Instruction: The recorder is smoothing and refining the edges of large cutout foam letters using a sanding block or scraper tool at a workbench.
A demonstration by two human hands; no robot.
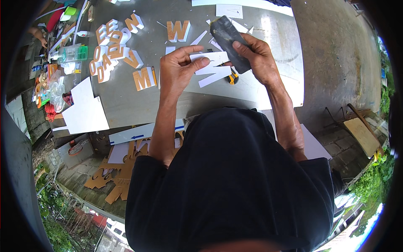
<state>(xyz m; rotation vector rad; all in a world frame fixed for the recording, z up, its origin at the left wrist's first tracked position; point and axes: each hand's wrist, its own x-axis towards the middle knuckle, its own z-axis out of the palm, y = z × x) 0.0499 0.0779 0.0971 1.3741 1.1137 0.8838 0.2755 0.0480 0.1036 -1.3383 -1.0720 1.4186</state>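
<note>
My left hand [180, 67] pinches a small white board piece [216, 56] between its thumb and fingers. My right hand [260, 56] is wrapped round a dark, worn rectangular block [228, 42], tilted over the table just right of the white piece. Whether the block and the piece touch, I cannot tell. Beneath them is a white strip [214, 80], and a yellow and black utility knife [233, 78] lies partly hidden by the piece and the block.
Several thick cut-out letters [113, 50] with brown faces and white sides cluster on the grey table [168, 107], a pencil [154, 77] near one. White sheets [86, 109] and bottles [73, 53] lie at left. Cut brown board [121, 172] rests below the edge. Another person's hand [40, 38] shows far left.
</note>
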